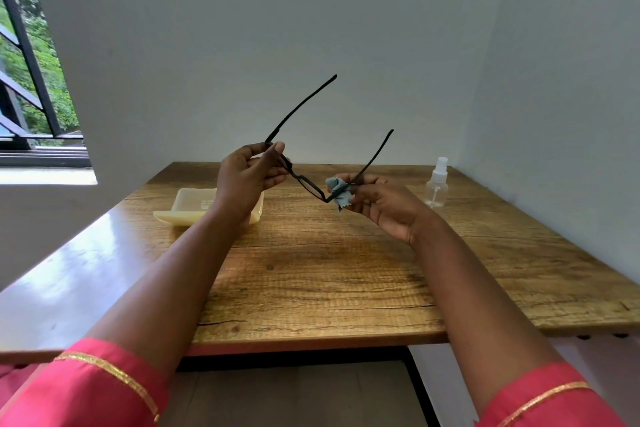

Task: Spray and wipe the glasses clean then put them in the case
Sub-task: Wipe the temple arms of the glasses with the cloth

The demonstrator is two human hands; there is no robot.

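Glasses [309, 184], black frame w/ both temple arms unfolded & pointing up toward the wall, were held in the air above the wooden table [346, 270], not touching it. Left hand [247, 180] gripped the frame's left end near the hinge, thumb & fingers curled together round it. Right hand [384, 206] pinched a small grey-blue cloth [339, 192] against the frame's right end, fingers clamped on cloth & frame corner; can't tell how much of the lens the cloth covered.

Case [194, 208], pale yellow & lying open, sat on the table's far-left part, partly hidden behind the left wrist. Clear spray bottle [437, 185] w/ white nozzle stood upright on the table's far-right corner, near the wall, well apart from the case. Pink sleeves w/ gold trim showed at the table's near side.
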